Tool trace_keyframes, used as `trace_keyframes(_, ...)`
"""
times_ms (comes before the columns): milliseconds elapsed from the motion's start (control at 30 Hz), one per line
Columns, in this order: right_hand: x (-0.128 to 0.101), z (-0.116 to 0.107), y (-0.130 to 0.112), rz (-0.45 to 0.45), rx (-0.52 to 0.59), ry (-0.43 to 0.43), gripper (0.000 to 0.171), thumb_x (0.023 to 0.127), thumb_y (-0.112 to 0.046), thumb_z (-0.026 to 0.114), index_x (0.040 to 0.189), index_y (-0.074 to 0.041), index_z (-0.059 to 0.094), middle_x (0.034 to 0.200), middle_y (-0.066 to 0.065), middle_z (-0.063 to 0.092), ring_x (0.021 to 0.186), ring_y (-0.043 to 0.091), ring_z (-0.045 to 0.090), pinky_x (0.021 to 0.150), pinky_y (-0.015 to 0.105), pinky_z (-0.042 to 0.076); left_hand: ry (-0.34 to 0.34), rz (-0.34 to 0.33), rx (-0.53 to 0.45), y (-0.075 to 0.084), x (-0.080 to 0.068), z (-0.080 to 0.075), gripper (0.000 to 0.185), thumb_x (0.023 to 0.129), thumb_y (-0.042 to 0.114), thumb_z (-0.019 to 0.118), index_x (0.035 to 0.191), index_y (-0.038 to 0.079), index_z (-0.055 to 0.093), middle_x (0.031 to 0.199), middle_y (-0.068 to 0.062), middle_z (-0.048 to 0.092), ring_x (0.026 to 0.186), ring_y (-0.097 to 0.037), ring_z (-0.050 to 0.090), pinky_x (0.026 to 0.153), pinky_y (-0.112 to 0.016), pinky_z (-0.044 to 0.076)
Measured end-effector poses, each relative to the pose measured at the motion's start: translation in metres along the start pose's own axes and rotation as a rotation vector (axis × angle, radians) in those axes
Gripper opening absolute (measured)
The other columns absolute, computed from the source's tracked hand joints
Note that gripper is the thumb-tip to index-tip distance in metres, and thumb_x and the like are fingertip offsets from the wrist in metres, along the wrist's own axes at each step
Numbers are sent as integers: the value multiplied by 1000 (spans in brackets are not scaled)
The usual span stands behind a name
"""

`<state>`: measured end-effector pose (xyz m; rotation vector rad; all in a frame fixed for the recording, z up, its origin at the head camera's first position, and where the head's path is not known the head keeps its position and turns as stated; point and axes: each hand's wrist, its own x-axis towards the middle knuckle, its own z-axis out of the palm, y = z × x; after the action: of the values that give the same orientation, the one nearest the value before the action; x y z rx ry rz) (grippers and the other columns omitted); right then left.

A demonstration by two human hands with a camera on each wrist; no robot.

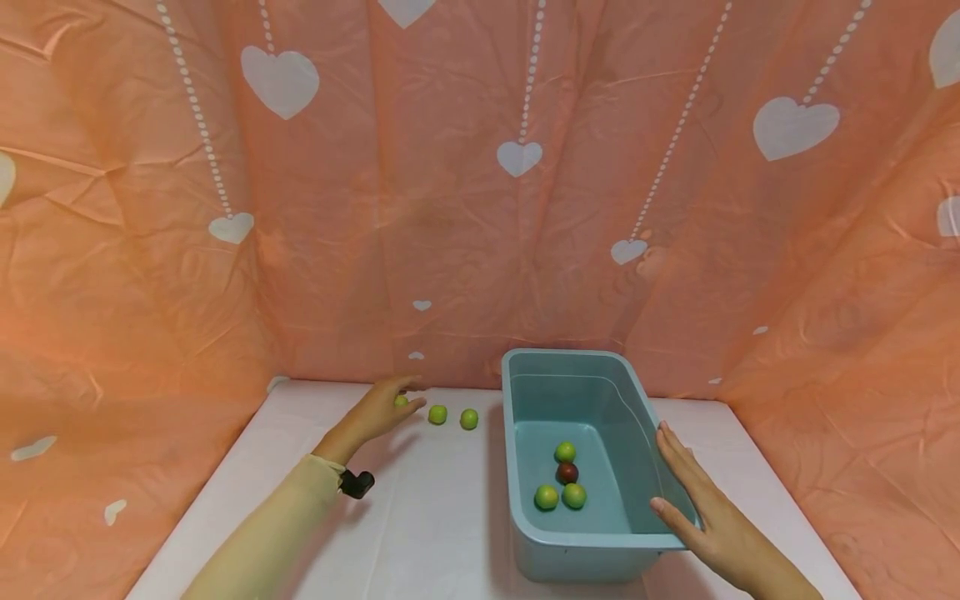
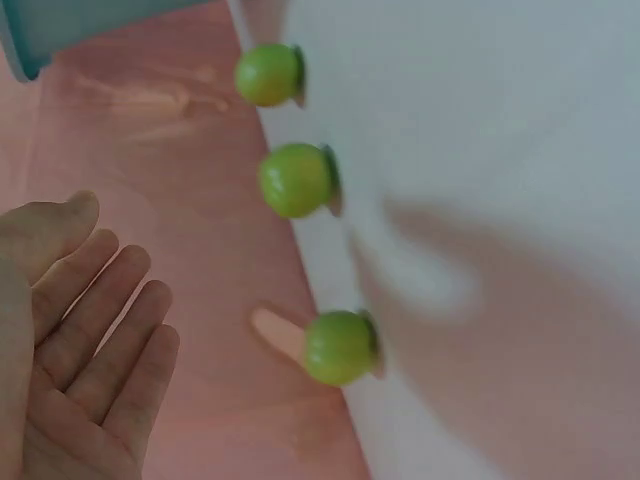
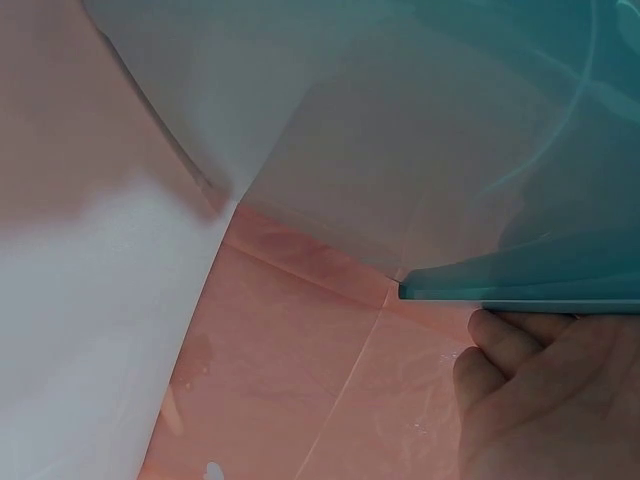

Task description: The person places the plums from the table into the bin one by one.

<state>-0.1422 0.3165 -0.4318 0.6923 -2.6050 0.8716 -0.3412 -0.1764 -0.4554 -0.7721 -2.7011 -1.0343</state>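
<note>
My left hand reaches to the back left of the white table, its fingers loosely extended round a small round green fruit. In the left wrist view the palm shows nothing in it, and the nearest green fruit lies apart from it. Two more green fruits sit in a row to its right. My right hand holds the right rim of a blue-grey plastic tub, thumb over the inside and fingers along the outside. In the right wrist view the fingers meet the rim; the thumb is hidden.
Inside the tub lie several green fruits and one dark red fruit. Orange cloth with white hearts walls in the white tabletop at the back and both sides. A small black device sits at the left wrist.
</note>
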Motion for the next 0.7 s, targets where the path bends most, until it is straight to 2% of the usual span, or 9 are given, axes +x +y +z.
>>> trace_keyframes(167,0,0,1,-4,1,1,86,102,-12,72,172,-9,21,177,20,18,155,-12,-2,118,3,4,17,7,-3,-16,-3,2,49,102,7,73,148,-3,60,134,-18,73,127,-43,65,109,-61,50)
trace_keyframes(267,-1,0,1,4,6,-6,86,102,-12,71,172,-11,20,179,13,15,156,-12,-2,117,3,3,6,-13,7,-25,-5,3,55,102,6,73,154,2,56,138,-17,71,133,-44,62,111,-65,46)
trace_keyframes(400,-1,0,2,14,13,-13,87,103,-13,70,173,-12,19,180,5,11,156,-10,-3,116,2,3,-12,-73,-13,-35,-6,5,60,103,6,72,159,12,53,144,-20,67,141,-45,55,117,-69,39)
trace_keyframes(533,-1,1,2,0,4,1,87,102,-12,71,172,-10,21,179,11,15,156,-11,-2,117,3,3,-18,-107,-11,-42,-5,8,61,104,7,71,161,17,52,146,-20,65,143,-44,54,119,-67,37)
trace_keyframes(700,0,1,3,-16,-4,13,87,101,-11,73,172,-8,23,177,20,19,156,-11,-1,118,3,4,-22,-108,15,-48,-3,10,63,103,3,71,161,16,51,143,-21,65,133,-43,61,112,-62,47)
